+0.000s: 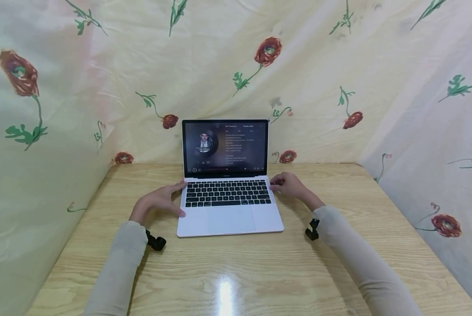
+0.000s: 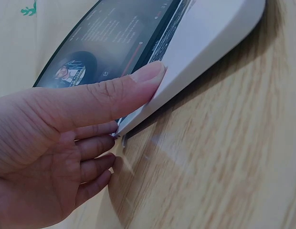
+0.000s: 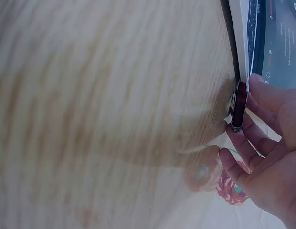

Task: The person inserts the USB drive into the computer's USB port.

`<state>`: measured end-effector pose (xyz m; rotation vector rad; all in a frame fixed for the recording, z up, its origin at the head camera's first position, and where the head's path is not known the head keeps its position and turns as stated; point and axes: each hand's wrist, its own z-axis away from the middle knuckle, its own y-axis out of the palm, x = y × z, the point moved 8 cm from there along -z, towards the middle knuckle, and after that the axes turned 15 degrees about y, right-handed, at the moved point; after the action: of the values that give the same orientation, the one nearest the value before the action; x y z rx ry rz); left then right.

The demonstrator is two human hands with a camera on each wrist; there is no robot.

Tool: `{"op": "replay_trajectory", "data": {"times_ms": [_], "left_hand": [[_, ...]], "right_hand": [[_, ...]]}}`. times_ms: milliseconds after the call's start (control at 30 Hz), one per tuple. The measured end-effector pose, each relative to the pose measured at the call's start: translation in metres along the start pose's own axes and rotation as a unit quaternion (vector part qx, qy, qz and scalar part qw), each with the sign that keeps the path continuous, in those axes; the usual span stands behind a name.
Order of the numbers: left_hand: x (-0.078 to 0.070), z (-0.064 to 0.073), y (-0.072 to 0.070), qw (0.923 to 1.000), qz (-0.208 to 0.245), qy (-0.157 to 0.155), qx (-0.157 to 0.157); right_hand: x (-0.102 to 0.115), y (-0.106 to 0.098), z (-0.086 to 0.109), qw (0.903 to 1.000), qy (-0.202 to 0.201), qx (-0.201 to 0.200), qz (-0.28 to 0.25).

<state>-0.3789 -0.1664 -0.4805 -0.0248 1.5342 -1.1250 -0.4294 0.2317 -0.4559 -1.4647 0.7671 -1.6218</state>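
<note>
A silver laptop lies unfolded on the wooden table, its lit screen showing a music player with lyrics. Spread along the laptop's left side is my left hand; its thumb rests on the palm-rest edge and other fingers touch the side near the hinge. On the opposite side, my right hand pinches a small dark red USB stick against the laptop's right edge. The right wrist view shows the stick's end at that edge; how far it is in the port I cannot tell.
The wooden table reaches back to a pale flowered cloth, which also hangs at both sides. Each wrist wears a black camera mount, one on the left and one on the right.
</note>
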Motion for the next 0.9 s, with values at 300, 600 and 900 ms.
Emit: {"op": "replay_trajectory", "data": {"times_ms": [300,600,900], "left_hand": [[0.002,-0.001,0.001,1.0,0.0,-0.001,-0.002],[0.001,-0.001,0.0,0.9999,-0.01,0.002,-0.003],[0.001,0.0,-0.001,0.9999,-0.009,0.006,-0.002]], "right_hand": [[-0.001,-0.002,0.002,0.9998,0.0,-0.008,-0.016],[-0.004,-0.007,0.005,0.9996,-0.005,-0.02,-0.02],[-0.013,-0.009,0.008,0.9997,0.013,-0.018,-0.011]]}}
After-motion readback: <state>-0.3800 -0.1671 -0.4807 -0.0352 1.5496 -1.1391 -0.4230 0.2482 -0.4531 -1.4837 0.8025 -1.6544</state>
